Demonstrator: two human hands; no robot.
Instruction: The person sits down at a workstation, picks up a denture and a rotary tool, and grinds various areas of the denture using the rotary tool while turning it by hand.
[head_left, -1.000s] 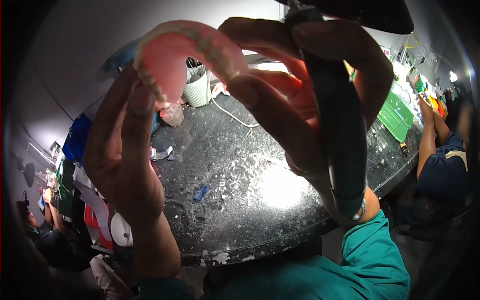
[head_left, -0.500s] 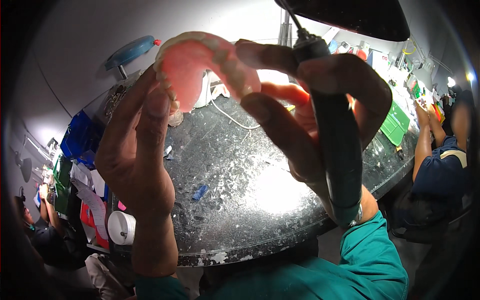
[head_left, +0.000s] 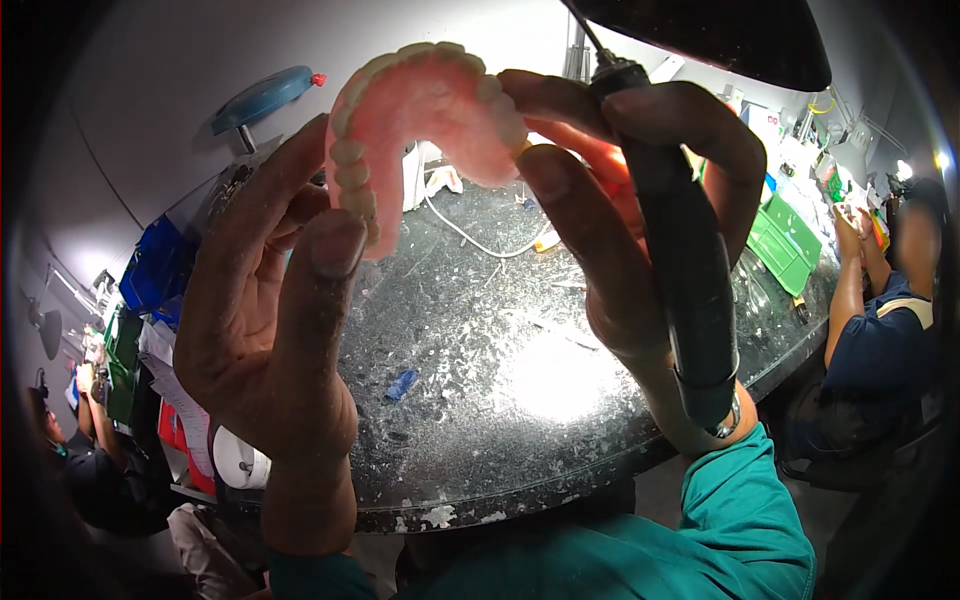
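Note:
A pink denture [head_left: 420, 105] with cream teeth along its curved outer edge is held up close, above the worktable. My left hand [head_left: 285, 290] pinches its left end between thumb and fingers. The thumb and index finger of my right hand [head_left: 600, 220] grip the other end. That same hand also carries a black rotary handpiece [head_left: 680, 250], tilted, with a thin metal shank pointing up at its top. The handpiece's tip runs out at the upper edge of the picture.
Below lies a dark, worn worktable [head_left: 450, 430] with a blue scrap [head_left: 401, 384]. A black lamp hood [head_left: 720, 35] hangs at upper right. Blue bins [head_left: 155, 265] stand left, a green tray [head_left: 783, 240] right. Co-workers sit at both sides; one wears a navy shirt [head_left: 880, 345].
The denture has turned in my hands, so its toothed edge and inner pink surface face me more squarely. Both hands have shifted slightly with it, still gripping.

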